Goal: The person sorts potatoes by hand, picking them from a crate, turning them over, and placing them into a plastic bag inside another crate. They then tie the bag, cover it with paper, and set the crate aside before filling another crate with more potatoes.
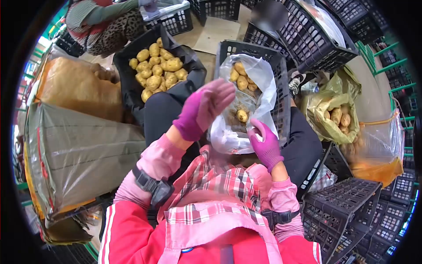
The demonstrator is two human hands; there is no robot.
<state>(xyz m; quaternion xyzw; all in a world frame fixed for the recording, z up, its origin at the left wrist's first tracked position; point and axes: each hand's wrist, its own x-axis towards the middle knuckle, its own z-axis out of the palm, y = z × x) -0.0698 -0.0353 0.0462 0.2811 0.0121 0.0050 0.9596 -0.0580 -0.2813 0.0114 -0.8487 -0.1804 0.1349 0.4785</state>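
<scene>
In a purple-pink glove, my left hand (pixel 205 109) is raised over the left side of the white plastic bag (pixel 267 94), its fingers stretched out and nothing in them. That bag lines a black crate (pixel 282 75) between my legs. Inside it, several potatoes (pixel 241 78) lie toward the far end, and a single potato (pixel 242 115) sits nearer me beside some brown dirt. My right hand (pixel 266 144), gloved alike, rests at the bag's near right edge with thumb and fingers apart, close to the single potato.
To the left stands a crate lined with black plastic (pixel 127 90), heaped with potatoes (pixel 159 68). A yellowish bag (pixel 314 110) on the right holds larger tubers (pixel 340 118). Wrapped sacks (pixel 88 154) flank my left side, stacked black crates (pixel 312 39) the far right. Another person (pixel 105 22) crouches at far left.
</scene>
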